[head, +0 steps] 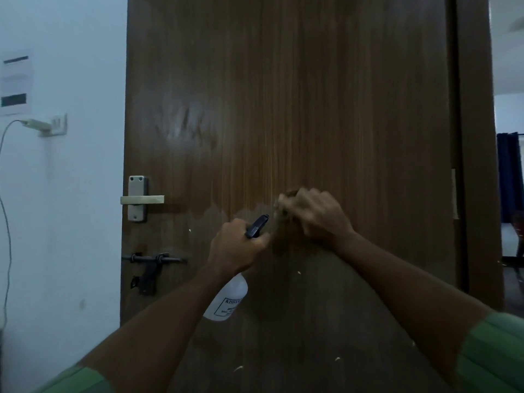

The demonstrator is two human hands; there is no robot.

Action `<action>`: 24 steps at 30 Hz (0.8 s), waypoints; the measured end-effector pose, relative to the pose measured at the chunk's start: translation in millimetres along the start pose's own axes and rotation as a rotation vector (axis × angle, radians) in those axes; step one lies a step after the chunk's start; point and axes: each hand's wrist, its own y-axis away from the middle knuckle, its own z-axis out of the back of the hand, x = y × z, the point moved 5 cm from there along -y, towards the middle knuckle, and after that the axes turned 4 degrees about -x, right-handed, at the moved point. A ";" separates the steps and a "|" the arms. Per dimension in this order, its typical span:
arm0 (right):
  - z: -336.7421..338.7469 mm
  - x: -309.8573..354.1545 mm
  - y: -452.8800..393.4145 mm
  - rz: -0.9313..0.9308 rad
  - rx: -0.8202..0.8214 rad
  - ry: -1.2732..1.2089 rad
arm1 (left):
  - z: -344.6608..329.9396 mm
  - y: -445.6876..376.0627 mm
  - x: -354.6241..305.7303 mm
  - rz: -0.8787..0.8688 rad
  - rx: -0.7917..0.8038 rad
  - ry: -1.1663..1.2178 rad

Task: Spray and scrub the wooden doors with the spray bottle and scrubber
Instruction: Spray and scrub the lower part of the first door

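Brown wooden door fills view. Spray bottle is gripped at its neck by left hand, nozzle toward door. Scrubber, blurred, is clenched against door by right hand.

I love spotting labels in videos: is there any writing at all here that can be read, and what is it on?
"KISSA", then cut off by the edge: top line of the label on the spray bottle that the left hand holds.
Smaller lines beneath on that label: too blurred to read.
Wall panel: no legible text.
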 end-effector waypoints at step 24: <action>-19.7 98.1 -30.7 0.263 0.118 -0.011 | 40.5 5.1 60.8 -0.007 0.097 -0.009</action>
